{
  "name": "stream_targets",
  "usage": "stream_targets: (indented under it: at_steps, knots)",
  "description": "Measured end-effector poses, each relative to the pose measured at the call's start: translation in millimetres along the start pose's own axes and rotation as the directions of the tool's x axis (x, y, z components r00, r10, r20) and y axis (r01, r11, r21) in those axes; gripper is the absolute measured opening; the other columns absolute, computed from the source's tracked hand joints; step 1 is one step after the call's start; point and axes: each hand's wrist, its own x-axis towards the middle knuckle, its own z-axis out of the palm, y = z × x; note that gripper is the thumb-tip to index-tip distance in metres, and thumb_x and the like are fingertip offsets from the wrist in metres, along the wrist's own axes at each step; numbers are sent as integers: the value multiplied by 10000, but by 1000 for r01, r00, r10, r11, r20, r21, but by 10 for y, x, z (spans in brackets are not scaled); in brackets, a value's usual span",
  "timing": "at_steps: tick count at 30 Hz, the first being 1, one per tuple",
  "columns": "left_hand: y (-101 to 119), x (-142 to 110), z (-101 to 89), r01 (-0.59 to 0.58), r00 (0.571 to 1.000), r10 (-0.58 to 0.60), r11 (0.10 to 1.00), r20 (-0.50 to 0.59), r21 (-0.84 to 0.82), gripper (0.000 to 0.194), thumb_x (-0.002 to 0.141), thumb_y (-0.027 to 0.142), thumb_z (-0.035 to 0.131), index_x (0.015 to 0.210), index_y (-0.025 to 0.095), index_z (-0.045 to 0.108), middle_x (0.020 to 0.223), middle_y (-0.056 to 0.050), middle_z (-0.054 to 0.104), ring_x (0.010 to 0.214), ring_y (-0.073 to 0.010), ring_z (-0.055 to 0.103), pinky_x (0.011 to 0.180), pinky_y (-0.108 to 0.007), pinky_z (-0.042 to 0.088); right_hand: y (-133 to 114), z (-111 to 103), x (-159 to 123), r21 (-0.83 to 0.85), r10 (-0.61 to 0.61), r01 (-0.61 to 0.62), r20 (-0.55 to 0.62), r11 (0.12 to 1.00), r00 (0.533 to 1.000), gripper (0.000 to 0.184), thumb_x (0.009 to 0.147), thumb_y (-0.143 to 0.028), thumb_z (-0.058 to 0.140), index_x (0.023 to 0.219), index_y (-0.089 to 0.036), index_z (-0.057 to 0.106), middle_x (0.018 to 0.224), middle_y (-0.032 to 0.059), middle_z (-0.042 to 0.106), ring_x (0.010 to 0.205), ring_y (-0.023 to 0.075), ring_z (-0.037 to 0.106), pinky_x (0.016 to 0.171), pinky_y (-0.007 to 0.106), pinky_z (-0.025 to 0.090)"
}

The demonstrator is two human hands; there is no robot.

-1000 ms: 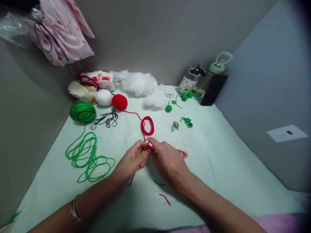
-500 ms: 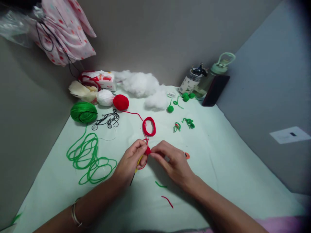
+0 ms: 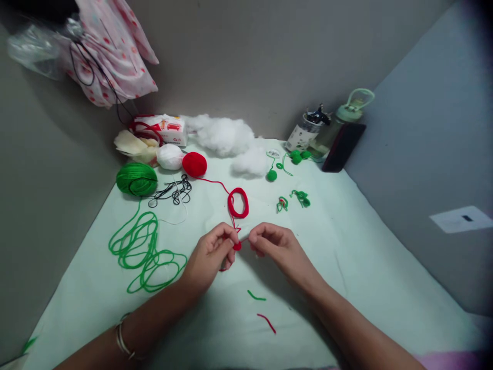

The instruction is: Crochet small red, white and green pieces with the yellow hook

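Note:
My left hand (image 3: pixel 211 254) is closed in a pinch on a small red crocheted piece (image 3: pixel 236 245) just above the pale green cloth (image 3: pixel 346 267). My right hand (image 3: pixel 279 246) is also closed, its fingertips pinching the red yarn right beside that piece. From between the hands the red yarn runs up to a red yarn loop (image 3: pixel 238 202) and on to the red yarn ball (image 3: pixel 194 164). I cannot see the crochet hook now.
A green yarn ball (image 3: pixel 136 179), loose green yarn (image 3: pixel 144 252) and black thread (image 3: pixel 171 190) lie to the left. White stuffing (image 3: pixel 225 134), small green pompoms (image 3: pixel 271 175), a jar (image 3: pixel 304 134), a bottle (image 3: pixel 342 123) and a phone stand at the back. Yarn scraps (image 3: pixel 265 321) lie near me.
My right hand drew back to the right and now pinches the yarn beside the red piece. The yellow-handled hook seen in my left hand earlier is hidden now. The view shifted slightly.

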Motion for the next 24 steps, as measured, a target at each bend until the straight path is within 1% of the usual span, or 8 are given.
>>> stream_targets:
  at_steps: [3, 6, 9, 11, 13, 16, 21, 24]
  knots:
    - [23, -1, -9, -30, 1000, 30, 999, 6, 25, 117, 822, 270, 677, 752, 184, 715, 740, 10, 635, 594, -119, 603, 628, -265, 474, 33, 11, -5, -21, -40, 39, -70, 999, 997, 205, 862, -380, 727, 783, -192, 701, 671, -12, 642, 603, 122, 512, 587, 262, 401]
    - [36, -1, -20, -31, 999, 30, 999, 13, 16, 128, 793, 279, 717, 761, 178, 789, 910, -25, 685, 701, -145, 673, 748, -298, 520, 94, 50, -43, -207, -283, 263, -73, 942, 956, 171, 941, -305, 694, 810, -196, 704, 720, 7, 678, 635, 139, 587, 606, 268, 462]
    - [15, 12, -40, 18, 999, -17, 999, 28, -30, 195, 845, 355, 721, 871, 183, 810, 928, -47, 728, 813, -191, 701, 789, -310, 525, 164, 112, -85, -513, -686, 629, 104, 584, 721, 156, 1024, -187, 599, 935, -182, 727, 815, 56, 733, 715, 163, 651, 652, 281, 509]
    - [-12, 27, -55, 59, 997, -56, 996, 45, -69, 257, 866, 426, 744, 911, 179, 800, 859, -47, 732, 805, -196, 688, 757, -304, 519, 197, 152, -100, -621, -795, 733, 279, 278, 538, 214, 1059, -134, 513, 1013, -163, 720, 830, 77, 749, 718, 171, 647, 637, 287, 504]
    - [-40, 39, -70, 88, 995, -83, 991, 53, -100, 292, 833, 458, 807, 882, 172, 777, 775, -30, 714, 725, -175, 654, 704, -288, 504, 213, 174, -104, -663, -808, 740, 372, 114, 458, 248, 1069, -109, 471, 1017, -158, 709, 807, 73, 746, 684, 171, 626, 609, 294, 486]
    - [-62, 49, -86, 93, 995, -90, 987, 33, -130, 315, 788, 458, 868, 820, 169, 747, 734, -17, 710, 679, -153, 637, 691, -272, 499, 207, 148, -99, -686, -808, 711, 326, 154, 490, 221, 1070, -131, 501, 966, -169, 692, 765, 55, 724, 666, 167, 624, 605, 294, 485]
    - [-40, 44, -80, 92, 995, -95, 984, -8, -154, 318, 792, 471, 878, 837, 181, 756, 820, -30, 758, 792, -178, 725, 809, -291, 542, 193, 14, -71, -657, -728, 556, 16, 510, 686, 141, 1028, -200, 642, 887, -207, 645, 764, 16, 664, 636, 136, 601, 572, 252, 483]
    - [-17, 32, -56, 87, 996, -89, 985, -8, -152, 320, 762, 468, 901, 816, 185, 762, 829, -19, 751, 773, -173, 734, 803, -293, 553, 216, -26, -32, -587, -618, 463, -84, 664, 781, 138, 993, -253, 702, 1120, -211, 669, 852, 20, 691, 619, 129, 595, 550, 241, 502]
